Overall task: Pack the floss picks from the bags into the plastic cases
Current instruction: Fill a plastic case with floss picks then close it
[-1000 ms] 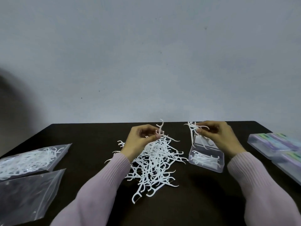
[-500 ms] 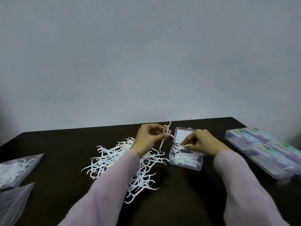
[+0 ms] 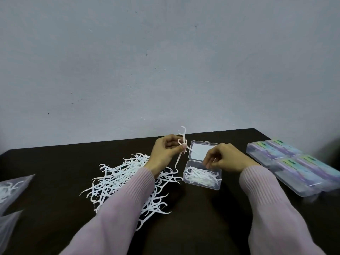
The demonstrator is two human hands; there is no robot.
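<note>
A loose pile of white floss picks (image 3: 121, 178) lies on the dark table (image 3: 55, 172), partly under my left sleeve. My left hand (image 3: 164, 153) is raised behind the pile and pinches a few floss picks (image 3: 183, 142) that stick up and hang down. To its right stands an open clear plastic case (image 3: 218, 184) with several picks lying inside it (image 3: 200, 176); its lid (image 3: 201, 150) is tipped back. My right hand (image 3: 223, 159) hovers just over the case's back edge. Its fingers are curled, and a thin white pick shows between them.
Several closed clear cases with purple and green labels (image 3: 298, 168) lie in rows at the right edge. Two clear zip bags (image 3: 11, 186) sit at the far left, the upper one holding picks. A grey wall rises behind the table.
My view swung right, so the bags slid to the left edge. My right hand lowered its picks into the case, then lifted slightly. My left hand kept its few picks and stayed raised.
</note>
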